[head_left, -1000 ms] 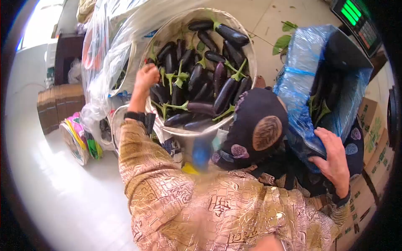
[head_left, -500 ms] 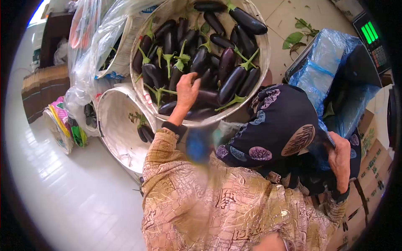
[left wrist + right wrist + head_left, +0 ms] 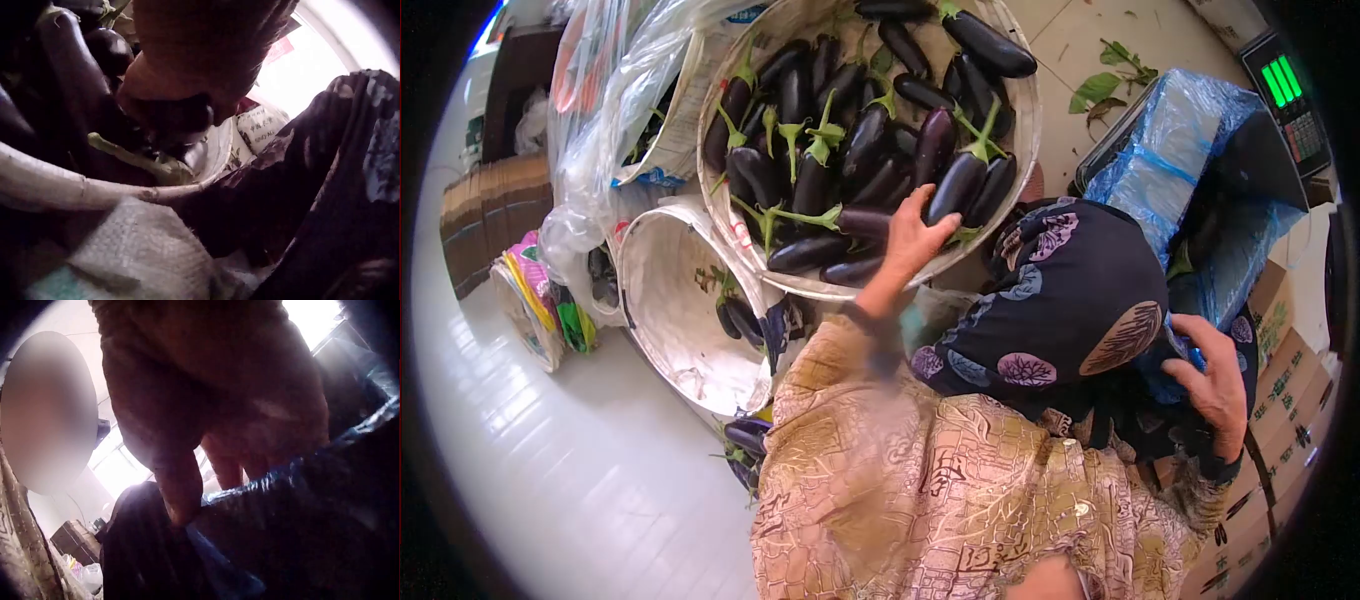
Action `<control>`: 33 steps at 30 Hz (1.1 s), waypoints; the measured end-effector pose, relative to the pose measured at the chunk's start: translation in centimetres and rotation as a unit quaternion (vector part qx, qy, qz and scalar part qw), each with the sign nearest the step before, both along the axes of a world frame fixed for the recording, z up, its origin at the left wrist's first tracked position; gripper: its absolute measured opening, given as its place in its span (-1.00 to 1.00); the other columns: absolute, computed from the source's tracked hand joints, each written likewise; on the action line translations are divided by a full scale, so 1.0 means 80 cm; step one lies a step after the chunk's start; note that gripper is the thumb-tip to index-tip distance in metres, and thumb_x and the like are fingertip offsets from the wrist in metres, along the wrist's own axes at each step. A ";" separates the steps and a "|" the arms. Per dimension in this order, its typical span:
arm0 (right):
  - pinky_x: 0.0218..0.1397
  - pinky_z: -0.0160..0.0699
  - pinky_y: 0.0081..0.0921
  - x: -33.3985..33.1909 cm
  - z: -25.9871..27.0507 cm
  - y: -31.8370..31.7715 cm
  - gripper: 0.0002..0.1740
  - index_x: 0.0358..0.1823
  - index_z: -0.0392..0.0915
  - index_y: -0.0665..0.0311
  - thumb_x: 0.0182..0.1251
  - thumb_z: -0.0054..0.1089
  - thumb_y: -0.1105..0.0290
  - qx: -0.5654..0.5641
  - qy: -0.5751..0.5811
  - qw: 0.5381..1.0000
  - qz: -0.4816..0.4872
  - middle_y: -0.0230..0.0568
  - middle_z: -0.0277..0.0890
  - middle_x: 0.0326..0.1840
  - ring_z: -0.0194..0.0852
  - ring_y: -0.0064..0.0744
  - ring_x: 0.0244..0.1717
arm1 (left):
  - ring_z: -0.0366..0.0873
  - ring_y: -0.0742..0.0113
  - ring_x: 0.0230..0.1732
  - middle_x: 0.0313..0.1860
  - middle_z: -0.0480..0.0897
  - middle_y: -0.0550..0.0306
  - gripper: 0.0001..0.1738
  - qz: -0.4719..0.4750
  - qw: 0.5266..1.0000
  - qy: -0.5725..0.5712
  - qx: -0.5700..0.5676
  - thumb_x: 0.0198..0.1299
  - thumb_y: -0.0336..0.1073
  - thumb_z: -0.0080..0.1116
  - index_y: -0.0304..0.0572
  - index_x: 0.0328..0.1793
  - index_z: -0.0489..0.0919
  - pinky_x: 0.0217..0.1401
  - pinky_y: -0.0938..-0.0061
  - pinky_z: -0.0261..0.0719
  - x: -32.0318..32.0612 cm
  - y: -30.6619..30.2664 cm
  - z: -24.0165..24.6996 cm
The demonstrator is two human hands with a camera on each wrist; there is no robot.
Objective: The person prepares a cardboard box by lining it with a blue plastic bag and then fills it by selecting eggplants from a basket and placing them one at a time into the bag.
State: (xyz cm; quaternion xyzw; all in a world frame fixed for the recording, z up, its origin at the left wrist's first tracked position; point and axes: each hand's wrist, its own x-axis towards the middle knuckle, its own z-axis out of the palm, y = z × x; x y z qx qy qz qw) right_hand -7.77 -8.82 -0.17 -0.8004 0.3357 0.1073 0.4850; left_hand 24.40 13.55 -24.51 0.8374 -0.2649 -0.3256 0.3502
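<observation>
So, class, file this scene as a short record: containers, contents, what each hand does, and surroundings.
large tub: many eggplants
smaller white tub: a few eggplants
box: lined with blue film
left hand: grips one eggplant's end
right hand: grips the film's edge
floor: leaves
green display: lit, beyond the box

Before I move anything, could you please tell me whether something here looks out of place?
Yes: some green leaves lie loose on the floor, between the large eggplant tub and the blue-plastic-lined box. They look like stray trimmings; I see no spill.
</observation>
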 end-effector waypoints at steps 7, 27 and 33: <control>0.29 0.40 -0.36 0.001 0.009 -0.012 -0.48 0.23 0.47 0.36 0.21 0.18 0.38 0.074 0.021 0.986 -0.145 -0.09 0.58 0.07 0.53 -0.27 0.14 | 0.54 0.21 0.13 0.17 0.58 -0.15 -0.24 0.146 0.979 0.072 -0.124 0.19 -0.11 0.25 -0.53 0.39 0.36 0.24 0.39 0.45 0.121 0.014 0.039; 0.22 0.43 -0.43 -0.005 -0.050 -0.024 -0.59 0.16 0.47 0.44 0.33 0.14 0.39 0.079 0.039 0.990 -0.111 -0.05 0.59 0.02 0.55 -0.32 0.06 | 0.47 0.02 0.06 -0.02 0.55 0.06 -0.34 -0.423 0.857 -0.284 0.080 -0.23 -0.31 0.42 -0.10 0.14 0.54 0.02 0.13 0.42 0.092 0.054 0.005; 0.19 0.45 -0.44 0.001 -0.026 -0.019 -0.61 0.15 0.48 0.43 0.28 0.14 0.51 0.027 0.039 0.996 -0.078 -0.07 0.59 -0.01 0.56 -0.33 0.02 | 0.41 0.02 0.06 0.04 0.47 0.06 -0.23 -0.379 0.819 -0.392 0.180 -0.42 -0.46 0.41 -0.03 0.12 0.48 -0.01 0.17 0.40 0.091 0.046 0.035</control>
